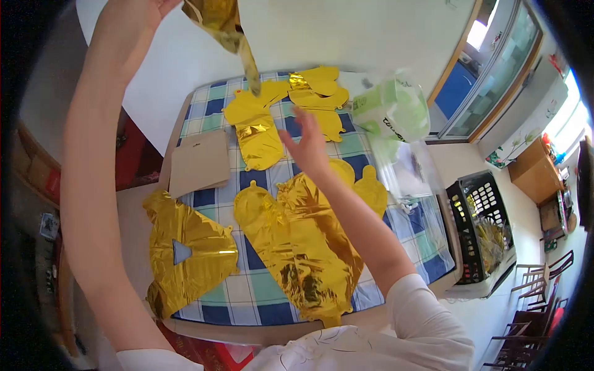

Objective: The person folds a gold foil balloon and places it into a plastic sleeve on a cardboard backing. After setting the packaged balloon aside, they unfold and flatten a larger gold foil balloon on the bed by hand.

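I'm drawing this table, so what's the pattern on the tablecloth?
The tablecloth is checked in blue, pale green and white; the head view shows it best.

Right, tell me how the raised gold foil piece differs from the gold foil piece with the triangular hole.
The raised piece hangs in the air at the left hand; the holed piece lies spread over the checked cloth.
The raised piece narrows downward into a strip, while the holed piece is broad.
The picture's top edge cuts off the raised piece, but the holed piece's triangular opening is plainly visible.
Both are shiny and gold.
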Demonstrator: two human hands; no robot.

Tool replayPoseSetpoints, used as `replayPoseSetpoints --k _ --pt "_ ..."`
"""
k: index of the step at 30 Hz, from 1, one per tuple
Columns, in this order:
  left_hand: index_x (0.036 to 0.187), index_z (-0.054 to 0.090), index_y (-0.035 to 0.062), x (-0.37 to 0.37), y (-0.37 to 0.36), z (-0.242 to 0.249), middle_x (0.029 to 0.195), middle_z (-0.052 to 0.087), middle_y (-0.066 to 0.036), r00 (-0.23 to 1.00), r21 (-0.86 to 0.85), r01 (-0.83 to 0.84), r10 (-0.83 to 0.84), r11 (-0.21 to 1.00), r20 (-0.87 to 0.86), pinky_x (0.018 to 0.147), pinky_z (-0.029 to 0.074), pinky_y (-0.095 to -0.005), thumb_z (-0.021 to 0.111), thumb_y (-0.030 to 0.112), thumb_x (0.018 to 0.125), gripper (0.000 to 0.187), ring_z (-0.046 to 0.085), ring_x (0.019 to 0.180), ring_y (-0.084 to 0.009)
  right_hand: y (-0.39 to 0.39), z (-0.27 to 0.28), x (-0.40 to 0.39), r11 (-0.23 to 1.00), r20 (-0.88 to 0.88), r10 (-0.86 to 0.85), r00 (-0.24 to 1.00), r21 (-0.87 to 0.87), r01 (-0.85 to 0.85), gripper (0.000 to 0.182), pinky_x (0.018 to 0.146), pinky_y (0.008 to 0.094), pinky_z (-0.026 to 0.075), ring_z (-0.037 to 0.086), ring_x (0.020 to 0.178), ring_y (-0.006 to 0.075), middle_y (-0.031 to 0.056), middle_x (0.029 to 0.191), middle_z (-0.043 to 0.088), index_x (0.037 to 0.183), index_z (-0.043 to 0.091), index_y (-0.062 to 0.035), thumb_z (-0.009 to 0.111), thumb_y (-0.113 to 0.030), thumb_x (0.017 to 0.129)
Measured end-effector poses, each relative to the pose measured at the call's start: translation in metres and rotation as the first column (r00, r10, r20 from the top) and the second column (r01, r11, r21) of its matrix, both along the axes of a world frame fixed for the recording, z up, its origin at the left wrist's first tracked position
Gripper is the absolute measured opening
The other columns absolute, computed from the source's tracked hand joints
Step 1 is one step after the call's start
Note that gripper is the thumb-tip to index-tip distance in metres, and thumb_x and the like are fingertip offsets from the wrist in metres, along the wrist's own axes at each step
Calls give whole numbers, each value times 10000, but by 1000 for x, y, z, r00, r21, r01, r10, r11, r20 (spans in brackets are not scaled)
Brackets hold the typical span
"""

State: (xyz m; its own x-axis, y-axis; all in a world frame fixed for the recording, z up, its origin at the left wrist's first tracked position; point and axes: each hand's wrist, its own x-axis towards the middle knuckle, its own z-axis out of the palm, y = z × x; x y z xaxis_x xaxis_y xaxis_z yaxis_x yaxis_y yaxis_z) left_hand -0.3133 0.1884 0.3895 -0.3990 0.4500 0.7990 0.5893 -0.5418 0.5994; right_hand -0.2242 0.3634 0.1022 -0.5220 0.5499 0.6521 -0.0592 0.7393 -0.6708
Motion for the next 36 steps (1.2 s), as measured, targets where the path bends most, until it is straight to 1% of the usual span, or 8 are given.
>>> replayPoseSetpoints --k 5,7,8,13,19,27,31,36 --pt "1194 482 -4 69 -43 2 1159 572 -121 995 -188 12 7 982 101 954 479 -357 417 113 992 243 583 1060 -202 -20 71 35 960 -175 -117 978 233 157 497 881 445 465 558 1039 398 203 1121 596 1204 553 -65 720 -260 778" --pt "1193 499 6 82 -61 1 1089 593 -98 995 -349 -42 70 936 68 855 488 -317 456 148 986 255 609 975 -179 -18 87 56 993 253 -92 963 100 69 363 797 453 492 601 936 386 189 1003 639 1114 618 -89 670 -270 804" --pt "1183 517 16 79 -71 -2 1018 614 -75 992 -454 -112 130 884 8 749 499 -272 489 178 980 261 637 884 -153 -15 91 68 999 454 -48 890 17 45 307 755 457 505 622 884 380 182 945 661 1070 650 -101 644 -275 817" --pt "1011 664 37 106 -125 -42 692 585 39 870 -600 -476 244 643 -428 434 372 -212 588 246 949 232 449 461 -48 18 53 113 925 327 -325 888 304 226 208 721 463 501 646 789 355 141 842 680 1015 691 -153 560 -209 862" --pt "918 693 103 189 -173 -157 1097 652 -42 707 -322 -535 207 781 -676 524 503 -283 680 135 825 100 639 687 -159 33 10 145 803 161 -440 883 511 307 293 993 509 389 608 1053 277 78 1178 641 1172 653 -265 542 -204 908" --pt "955 705 107 257 -166 -330 1133 644 -100 682 -402 -478 42 781 -731 515 511 -262 691 168 786 180 664 656 -169 20 -60 172 859 564 -488 666 447 250 588 1094 593 248 358 1364 285 107 1462 406 1375 483 -342 510 -83 849" --pt "1057 681 110 264 -162 -346 1165 626 -118 727 -542 -434 -75 720 -683 560 532 -286 690 247 805 287 682 727 -200 3 -76 186 878 680 -474 559 411 244 710 1127 547 218 256 1419 281 111 1517 316 1456 353 -316 524 -46 823" --pt "1294 545 116 256 -164 -328 1338 490 -171 846 -638 -391 -14 663 -533 863 494 -398 662 274 854 482 566 1114 -309 -28 -94 241 916 543 -358 760 360 174 571 1118 508 256 321 1377 298 129 1470 371 1409 409 -153 515 -53 857"
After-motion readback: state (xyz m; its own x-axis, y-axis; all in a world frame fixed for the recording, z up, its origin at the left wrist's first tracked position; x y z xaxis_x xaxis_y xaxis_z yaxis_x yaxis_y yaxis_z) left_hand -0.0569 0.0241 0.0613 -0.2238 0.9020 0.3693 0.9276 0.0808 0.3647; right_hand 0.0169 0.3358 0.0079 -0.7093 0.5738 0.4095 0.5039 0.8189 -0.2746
